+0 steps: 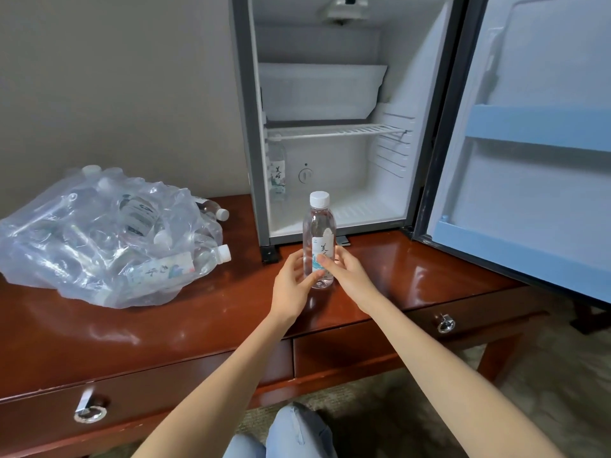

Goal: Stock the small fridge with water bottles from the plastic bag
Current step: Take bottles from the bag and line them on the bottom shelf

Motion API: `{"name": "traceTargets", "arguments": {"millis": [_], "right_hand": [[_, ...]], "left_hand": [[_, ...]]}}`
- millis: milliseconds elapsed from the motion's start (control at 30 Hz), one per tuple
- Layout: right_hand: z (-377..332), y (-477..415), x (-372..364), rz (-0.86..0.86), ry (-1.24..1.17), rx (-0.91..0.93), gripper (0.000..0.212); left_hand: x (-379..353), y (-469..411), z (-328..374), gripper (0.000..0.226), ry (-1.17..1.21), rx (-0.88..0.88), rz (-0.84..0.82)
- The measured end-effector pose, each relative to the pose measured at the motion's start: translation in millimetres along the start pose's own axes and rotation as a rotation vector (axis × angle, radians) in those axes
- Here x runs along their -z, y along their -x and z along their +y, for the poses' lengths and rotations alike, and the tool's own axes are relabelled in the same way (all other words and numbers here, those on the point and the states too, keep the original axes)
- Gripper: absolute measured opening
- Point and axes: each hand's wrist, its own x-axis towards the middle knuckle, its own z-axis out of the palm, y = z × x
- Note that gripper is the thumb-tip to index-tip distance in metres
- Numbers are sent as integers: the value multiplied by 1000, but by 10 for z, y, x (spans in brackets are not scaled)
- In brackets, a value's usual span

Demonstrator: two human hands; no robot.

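Note:
A clear water bottle point(319, 226) with a white cap stands upright in front of the open small fridge point(340, 206). My left hand point(292, 285) and my right hand point(347, 276) both grip its lower half, one on each side. One more bottle point(276, 170) stands inside the fridge at the far left of the bottom floor. The clear plastic bag point(82, 239) lies on the left of the desk with several bottles inside, some caps poking out toward the fridge.
The fridge sits on a glossy brown wooden desk point(205, 319) with ring-pull drawers. Its door point(529, 143) is swung open to the right, with blue shelf rails. A wire shelf point(337, 130) and a white tray sit higher inside. My knees show below.

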Motion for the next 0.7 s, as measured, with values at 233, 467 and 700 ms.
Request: {"name": "traceTargets", "arguments": {"millis": [233,467,700], "right_hand": [[23,-86,19,45,-22,24,25],[30,-90,13,57,-49,51,26],[-3,-276,23,76,3,76,32]], "left_hand": [[-53,-105,-49,47,-23,-16,-9],[-56,-70,-22,59,-69,-81,27],[-88,-222,-10,59,4,-56,57]]}}
